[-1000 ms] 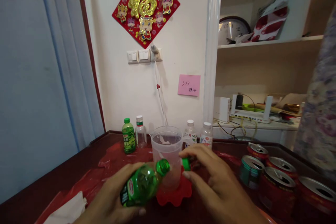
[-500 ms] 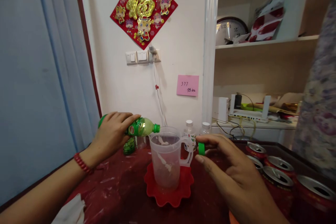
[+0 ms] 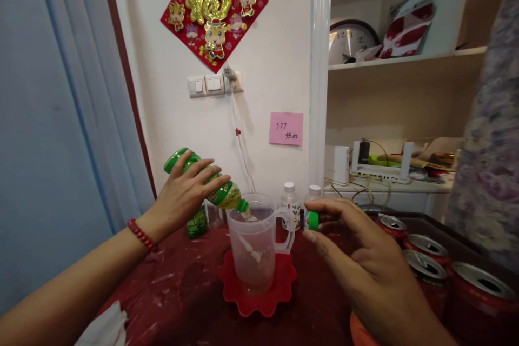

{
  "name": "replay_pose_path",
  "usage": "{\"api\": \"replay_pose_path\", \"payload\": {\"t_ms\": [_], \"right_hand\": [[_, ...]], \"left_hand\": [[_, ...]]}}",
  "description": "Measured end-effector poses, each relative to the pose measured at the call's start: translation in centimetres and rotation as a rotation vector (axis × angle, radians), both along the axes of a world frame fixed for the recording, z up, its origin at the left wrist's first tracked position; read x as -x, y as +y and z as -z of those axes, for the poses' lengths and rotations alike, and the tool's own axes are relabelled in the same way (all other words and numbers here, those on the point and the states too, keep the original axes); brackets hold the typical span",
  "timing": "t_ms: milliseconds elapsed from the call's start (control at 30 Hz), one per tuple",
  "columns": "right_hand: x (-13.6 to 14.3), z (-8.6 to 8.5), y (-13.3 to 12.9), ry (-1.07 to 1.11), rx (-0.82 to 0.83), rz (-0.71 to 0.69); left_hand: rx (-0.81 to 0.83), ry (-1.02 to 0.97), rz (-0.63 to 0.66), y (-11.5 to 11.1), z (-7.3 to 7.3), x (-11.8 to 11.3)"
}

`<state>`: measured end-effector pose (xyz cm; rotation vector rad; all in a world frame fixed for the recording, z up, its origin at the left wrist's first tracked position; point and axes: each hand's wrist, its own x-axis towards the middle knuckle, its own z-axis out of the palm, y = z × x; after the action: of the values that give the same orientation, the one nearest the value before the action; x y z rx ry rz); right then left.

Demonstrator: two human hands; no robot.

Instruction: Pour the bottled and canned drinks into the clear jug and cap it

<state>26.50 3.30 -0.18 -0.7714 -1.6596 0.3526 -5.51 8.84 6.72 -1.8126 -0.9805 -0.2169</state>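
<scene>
Fingers spread, the person's left hand grips a tilted green plastic bottle, its mouth at the rim of a translucent pitcher. The right hand pinches a green bottle cap. The pitcher stands on a red scalloped plate, in from the tabletop's far edge.

"377" on pink note, "福" on red hanging, "12" and "2" on clock
</scene>
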Motion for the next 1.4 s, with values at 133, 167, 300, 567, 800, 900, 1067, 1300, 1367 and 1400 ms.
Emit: {"api": "replay_pose_path", "payload": {"t_ms": [133, 167, 300, 567, 800, 900, 1067, 1300, 1367, 1400], "right_hand": [[0.0, -0.1, 0.0, 0.019, -0.015, -0.007], [0.0, -0.2, 0.0, 0.018, -0.02, -0.013], [0.0, -0.5, 0.0, 0.026, -0.031, -0.013], [-0.2, -0.7, 0.0, 0.025, -0.053, -0.015], [-0.3, -0.8, -0.1, 0.035, -0.038, -0.028], [-0.4, -0.9, -0.3, 0.042, -0.043, -0.038], [-0.6, -1.1, -0.5, 0.046, -0.04, -0.032], [-0.6, -1.2, -0.7, 0.054, -0.024, -0.026], [-0.7, -1.3, -0.7, 0.052, -0.021, -0.033], [-0.7, -1.3, -0.7, 0.055, -0.016, -0.042]], "left_hand": [[0.03, 0.008, 0.035, 0.0, -0.6, -1.0], [0.031, 0.011, 0.039, 0.0, -0.8, -1.2], [0.008, 0.073, 0.027, 0.0, -1.2, -1.8], [-0.022, 0.162, 0.085, 0.5, -1.8, -2.9], [-0.001, 0.214, 0.109, 0.6, -2.3, -4.3], [0.012, 0.245, 0.111, 0.8, -2.3, -4.7], [0.025, 0.229, 0.099, 1.1, -2.5, -5.1], [0.107, 0.172, 0.103, 1.2, -2.5, -5.7], [0.148, 0.12, 0.101, 1.3, -2.2, -5.4], [0.174, 0.103, 0.093, 1.3, -2.1, -5.1]]}}
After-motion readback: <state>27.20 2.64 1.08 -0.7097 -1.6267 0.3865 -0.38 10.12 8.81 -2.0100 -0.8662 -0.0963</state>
